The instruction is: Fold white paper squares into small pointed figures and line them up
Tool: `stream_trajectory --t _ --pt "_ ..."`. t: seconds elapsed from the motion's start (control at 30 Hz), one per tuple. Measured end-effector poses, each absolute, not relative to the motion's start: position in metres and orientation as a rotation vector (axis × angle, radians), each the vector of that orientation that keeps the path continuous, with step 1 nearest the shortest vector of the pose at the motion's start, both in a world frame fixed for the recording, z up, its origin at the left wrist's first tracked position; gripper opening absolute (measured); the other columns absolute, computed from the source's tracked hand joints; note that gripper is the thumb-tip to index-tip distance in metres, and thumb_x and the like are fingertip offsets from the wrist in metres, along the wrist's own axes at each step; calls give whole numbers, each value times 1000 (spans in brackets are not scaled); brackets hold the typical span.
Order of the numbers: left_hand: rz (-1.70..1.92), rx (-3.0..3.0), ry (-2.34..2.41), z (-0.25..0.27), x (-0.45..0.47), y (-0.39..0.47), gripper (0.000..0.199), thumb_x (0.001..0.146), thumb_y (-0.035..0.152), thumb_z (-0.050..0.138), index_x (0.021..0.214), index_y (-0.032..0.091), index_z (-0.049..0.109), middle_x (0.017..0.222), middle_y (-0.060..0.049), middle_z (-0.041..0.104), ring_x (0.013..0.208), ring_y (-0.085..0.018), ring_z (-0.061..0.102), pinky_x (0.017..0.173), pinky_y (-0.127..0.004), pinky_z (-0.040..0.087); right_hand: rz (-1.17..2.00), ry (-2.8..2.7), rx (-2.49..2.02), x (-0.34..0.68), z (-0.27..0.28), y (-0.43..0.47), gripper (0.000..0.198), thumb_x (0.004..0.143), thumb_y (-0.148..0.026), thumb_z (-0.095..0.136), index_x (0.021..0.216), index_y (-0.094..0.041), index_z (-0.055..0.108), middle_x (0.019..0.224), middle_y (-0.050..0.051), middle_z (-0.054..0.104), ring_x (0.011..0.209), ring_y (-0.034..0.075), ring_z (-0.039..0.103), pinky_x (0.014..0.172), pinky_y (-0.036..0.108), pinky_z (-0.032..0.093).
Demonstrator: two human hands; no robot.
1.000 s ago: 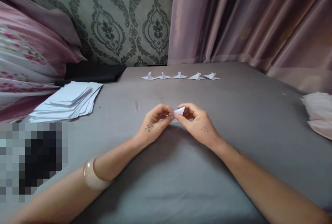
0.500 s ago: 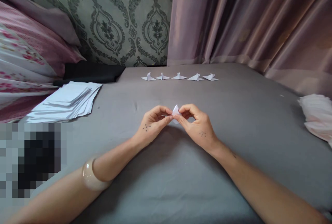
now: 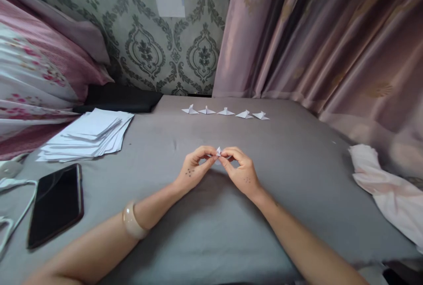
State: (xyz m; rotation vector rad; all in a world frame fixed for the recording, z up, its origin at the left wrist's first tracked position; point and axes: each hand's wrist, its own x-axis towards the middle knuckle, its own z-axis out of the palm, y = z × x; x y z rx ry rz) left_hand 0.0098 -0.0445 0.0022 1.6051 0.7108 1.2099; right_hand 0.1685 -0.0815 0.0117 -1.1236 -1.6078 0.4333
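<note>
Between my two hands is a small folded white paper piece [image 3: 218, 151], its pointed tip sticking up. My left hand [image 3: 197, 164] pinches it from the left with thumb and fingertips. From the right, my right hand [image 3: 240, 170] pinches it the same way. Most of the paper is hidden behind the fingertips. Beyond the hands, several folded white paper birds [image 3: 225, 111] stand in a row across the grey cloth surface [image 3: 205, 232]. A stack of white paper sheets [image 3: 89, 135] lies to the left of my left hand.
A dark phone [image 3: 57, 205] lies at the left, with a white cable [image 3: 28, 183] beside it. Behind the paper stack is a black folded item [image 3: 122, 98]. Pale crumpled cloth [image 3: 386, 192] lies at the right edge. Pink curtains [image 3: 280, 42] hang at the back right.
The view has tilted up and shifted right. Both hands still pinch the folded paper, but less of it shows between the fingers, and the hands are slightly closer together.
</note>
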Motion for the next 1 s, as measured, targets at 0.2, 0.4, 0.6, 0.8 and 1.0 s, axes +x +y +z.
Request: stream_trajectory --t 0.2,0.4,0.6,0.8,1.0 --pt "1290 1678 722 1 7 -42 10 86 25 62 89 17 67 93 -6 67 89 -15 61 82 -27 47 447 -1606 -1180 163 18 -78 4 85 -23 59 86 -21 63 86 3 66 82 15 61 74 30 49" --pt "1333 1663 710 1 5 -41 8 85 23 63 89 17 67 91 -5 68 86 -14 61 80 -27 46 496 -1554 -1269 155 23 -78 7 85 -25 59 88 -21 63 87 3 67 81 15 62 75 29 49" --pt "1317 1630 731 2 4 -40 8 85 23 64 88 17 67 89 -5 68 84 -14 60 78 -26 46 561 -1466 -1269 148 22 -81 9 86 -26 58 91 -21 63 90 3 66 83 16 62 75 29 50" --pt "1264 1479 729 -2 8 -40 14 81 26 69 89 17 63 87 -3 66 80 -13 60 78 -26 47 511 -1453 -1251 146 24 -84 7 86 -25 57 87 -21 64 94 5 64 89 16 60 75 29 48" --pt "1189 1501 659 0 8 -37 37 82 27 68 113 17 52 81 -3 66 80 -14 63 80 -29 47 440 -1448 -1262 147 23 -83 7 85 -24 59 80 -21 62 87 4 64 84 16 60 74 29 48"
